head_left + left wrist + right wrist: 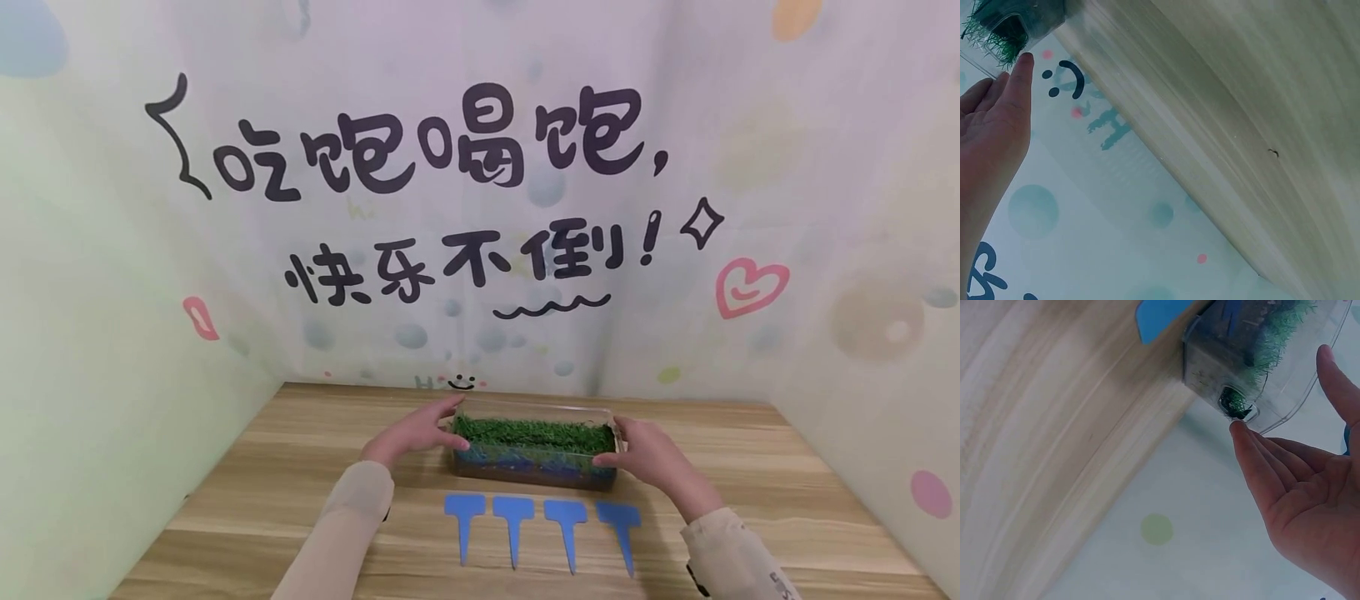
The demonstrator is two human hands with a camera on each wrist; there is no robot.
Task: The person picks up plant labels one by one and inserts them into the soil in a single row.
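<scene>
A clear plastic box [532,475] sits on the wooden table, holding a strip of green grass [536,433] over a dark bottom layer with blue patches. At its left end is my left hand [416,429], thumb by the front wall. My right hand [654,457] is at the opposite end. In the right wrist view, the straight fingers [1257,462] touch the box near an end cutout, the thumb held apart. The left fingers [1019,78] also extend straight to the box's end. Several blue T-shaped plant labels [513,508] lie in a row before the box.
The wooden table [300,467] meets printed fabric walls at the back and both sides. Large dark lettering [465,146] covers the back wall [450,50], and a pink heart [750,287] is printed at its right.
</scene>
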